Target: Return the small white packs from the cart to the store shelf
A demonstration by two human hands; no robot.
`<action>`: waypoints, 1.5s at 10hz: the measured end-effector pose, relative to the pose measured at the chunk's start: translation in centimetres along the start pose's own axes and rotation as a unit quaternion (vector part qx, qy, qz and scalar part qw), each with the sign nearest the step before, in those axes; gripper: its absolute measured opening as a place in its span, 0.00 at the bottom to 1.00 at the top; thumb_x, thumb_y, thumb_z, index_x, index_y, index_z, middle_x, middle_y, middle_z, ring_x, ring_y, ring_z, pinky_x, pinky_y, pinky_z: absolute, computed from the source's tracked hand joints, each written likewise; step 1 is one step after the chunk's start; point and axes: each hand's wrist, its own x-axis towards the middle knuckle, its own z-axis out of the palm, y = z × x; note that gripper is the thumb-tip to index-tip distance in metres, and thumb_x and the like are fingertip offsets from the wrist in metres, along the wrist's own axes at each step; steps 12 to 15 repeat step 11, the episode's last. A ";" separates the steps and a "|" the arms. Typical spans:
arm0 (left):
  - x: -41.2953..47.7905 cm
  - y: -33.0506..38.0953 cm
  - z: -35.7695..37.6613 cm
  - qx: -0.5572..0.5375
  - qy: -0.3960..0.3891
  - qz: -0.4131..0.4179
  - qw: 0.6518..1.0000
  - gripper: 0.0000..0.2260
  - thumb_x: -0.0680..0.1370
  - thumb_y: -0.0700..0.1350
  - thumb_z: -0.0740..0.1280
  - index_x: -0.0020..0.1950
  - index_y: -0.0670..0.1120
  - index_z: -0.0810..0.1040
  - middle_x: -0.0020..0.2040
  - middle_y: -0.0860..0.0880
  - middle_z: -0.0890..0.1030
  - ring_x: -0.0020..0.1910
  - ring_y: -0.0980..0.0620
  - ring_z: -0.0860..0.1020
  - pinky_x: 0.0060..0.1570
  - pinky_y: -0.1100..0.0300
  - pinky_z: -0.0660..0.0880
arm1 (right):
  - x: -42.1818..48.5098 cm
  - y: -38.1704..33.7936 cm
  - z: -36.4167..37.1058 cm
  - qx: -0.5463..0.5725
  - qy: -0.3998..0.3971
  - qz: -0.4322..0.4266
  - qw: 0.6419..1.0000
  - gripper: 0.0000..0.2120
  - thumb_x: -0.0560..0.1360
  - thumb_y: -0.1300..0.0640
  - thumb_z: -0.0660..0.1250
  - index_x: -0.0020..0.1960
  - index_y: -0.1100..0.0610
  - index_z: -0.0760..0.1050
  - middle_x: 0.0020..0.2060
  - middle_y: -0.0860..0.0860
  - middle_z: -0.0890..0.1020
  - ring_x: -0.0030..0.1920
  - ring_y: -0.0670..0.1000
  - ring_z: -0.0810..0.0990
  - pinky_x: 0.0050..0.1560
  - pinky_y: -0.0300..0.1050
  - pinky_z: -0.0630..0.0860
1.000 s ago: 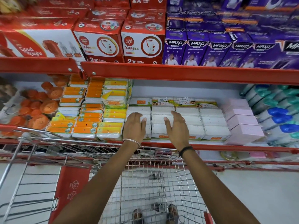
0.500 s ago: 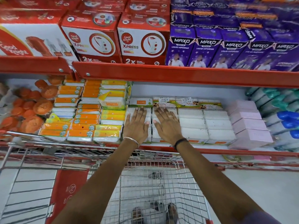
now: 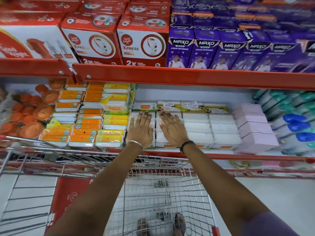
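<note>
Small white packs (image 3: pixel 196 126) lie in stacked rows on the middle red shelf (image 3: pixel 221 156), under green-labelled packs at the back. My left hand (image 3: pixel 140 128) rests flat, fingers spread, on the leftmost white stack. My right hand (image 3: pixel 172 127) lies flat on the stack beside it, a ring on one finger. Neither hand holds a pack. The wire cart (image 3: pixel 153 198) stands below my arms; no white packs show inside it, only my feet through the mesh.
Orange and yellow packs (image 3: pixel 88 120) fill the shelf to the left, pink boxes (image 3: pixel 254 128) and blue-capped bottles (image 3: pixel 296 123) to the right. The upper shelf edge (image 3: pixel 187 76) overhangs, carrying red and purple boxes. A second cart's rail (image 3: pixel 51 147) crosses at left.
Both hands have moved forward onto the white stacks and flattened on top of them, coming closer together. The camera has leaned nearer to the shelf.
</note>
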 end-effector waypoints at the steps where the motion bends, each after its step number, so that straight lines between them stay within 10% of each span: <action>1: 0.0 0.9 -1.0 -0.008 0.021 0.003 1.000 0.23 0.81 0.49 0.48 0.75 0.44 0.52 0.76 0.45 0.57 0.75 0.47 0.49 0.73 0.47 0.44 | -1.5 2.3 -2.4 0.017 0.041 0.005 0.999 0.25 0.79 0.50 0.47 0.74 0.55 0.58 0.74 0.53 0.65 0.74 0.52 0.62 0.76 0.53 0.50; 4: 1.0 10.2 0.7 -0.075 -0.001 0.073 0.995 0.27 0.79 0.53 0.48 0.75 0.44 0.47 0.77 0.45 0.52 0.76 0.48 0.47 0.74 0.45 0.47 | -7.4 11.6 -4.3 -0.032 0.060 0.123 0.990 0.35 0.74 0.41 0.37 0.75 0.57 0.55 0.75 0.55 0.60 0.76 0.53 0.55 0.75 0.54 0.51; 15: -1.1 13.6 0.3 0.005 0.042 0.063 0.997 0.32 0.76 0.61 0.30 0.75 0.45 0.44 0.77 0.47 0.48 0.76 0.49 0.47 0.73 0.44 0.47 | -8.4 10.0 -5.1 -0.061 0.069 0.112 0.989 0.35 0.74 0.42 0.32 0.76 0.58 0.49 0.77 0.54 0.55 0.77 0.51 0.52 0.76 0.53 0.46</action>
